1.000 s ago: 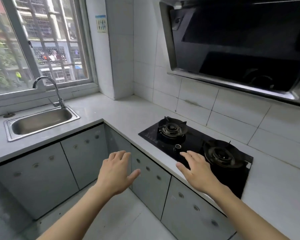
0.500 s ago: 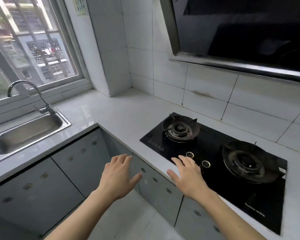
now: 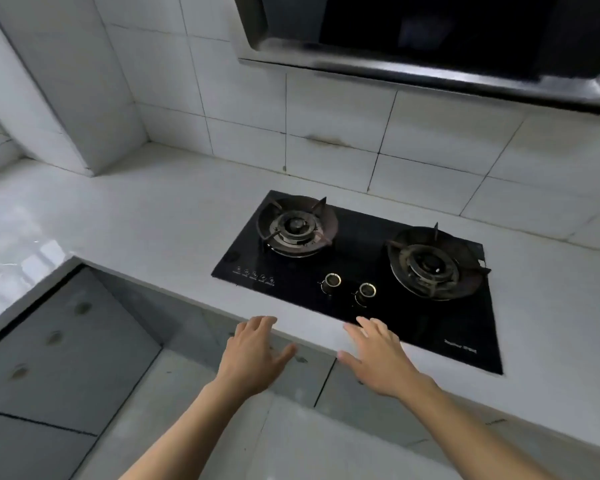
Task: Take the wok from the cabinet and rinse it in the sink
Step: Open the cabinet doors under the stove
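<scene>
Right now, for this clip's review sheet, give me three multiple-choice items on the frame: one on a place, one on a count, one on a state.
1. Where is the gas hob set?
A. in the white countertop
B. on the floor
C. on the windowsill

2. How many burners does the hob have?
A. one
B. two
C. four

3. What state are the hands in?
A. both grip a wok
B. left holds a cloth
C. both open, holding nothing

Answers:
1 A, white counter surrounds the black glass.
2 B, left burner and right burner only.
3 C, left hand and right hand spread their fingers over the counter's front edge.
</scene>
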